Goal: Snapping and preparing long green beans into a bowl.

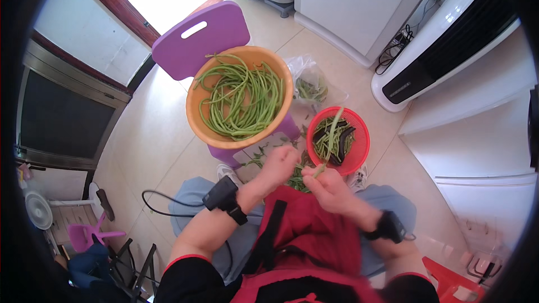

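My right hand [330, 188] grips a long green bean [333, 131], whose far end reaches up over a red plastic colander [310, 134]. In that colander lie short bean pieces [322, 148] and several dark purple-black pods or eggplants [346, 139]. Close by on the left is my left hand [281, 163], blurred, with its fingers curled; whether it pinches anything is hidden. Beyond it, an orange plastic basin [194, 122] full of long green beans [240, 97] rests on a purple plastic chair [206, 35]. Green scraps [297, 182] lie scattered below my hands.
A clear plastic bag [310, 80] with greens sits on the tiled floor behind the colander. Further right stand a white appliance [349, 4] and a white air cooler [446, 46] with loose black cables. A small fan [38, 210] and a purple stool [86, 235] are at left.
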A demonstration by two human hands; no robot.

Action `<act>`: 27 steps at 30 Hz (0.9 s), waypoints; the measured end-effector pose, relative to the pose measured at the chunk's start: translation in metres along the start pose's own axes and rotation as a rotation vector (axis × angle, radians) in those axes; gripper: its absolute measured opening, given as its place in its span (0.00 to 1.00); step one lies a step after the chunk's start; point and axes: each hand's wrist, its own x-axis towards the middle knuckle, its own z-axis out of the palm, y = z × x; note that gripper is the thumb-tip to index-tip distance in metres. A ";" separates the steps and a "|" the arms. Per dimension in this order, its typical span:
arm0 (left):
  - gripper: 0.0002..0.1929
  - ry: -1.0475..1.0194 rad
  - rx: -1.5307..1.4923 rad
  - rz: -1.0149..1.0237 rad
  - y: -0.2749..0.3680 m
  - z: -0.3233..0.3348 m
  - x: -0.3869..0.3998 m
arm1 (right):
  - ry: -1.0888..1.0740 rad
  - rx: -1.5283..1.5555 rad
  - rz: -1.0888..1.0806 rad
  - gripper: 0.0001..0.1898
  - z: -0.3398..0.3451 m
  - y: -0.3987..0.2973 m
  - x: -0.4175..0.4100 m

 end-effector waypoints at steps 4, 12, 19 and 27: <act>0.09 0.052 -0.293 -0.237 0.013 -0.009 0.006 | 0.075 0.216 0.443 0.15 -0.007 0.007 -0.001; 0.27 0.050 -0.161 0.177 0.017 0.034 0.021 | -0.769 -0.582 0.625 0.22 0.021 0.014 -0.011; 0.14 0.142 0.308 0.482 0.087 -0.004 0.038 | -0.635 -0.648 0.465 0.19 0.010 0.027 -0.012; 0.07 0.282 0.826 0.168 0.034 -0.078 0.073 | -0.507 -0.626 0.300 0.15 0.007 0.033 -0.012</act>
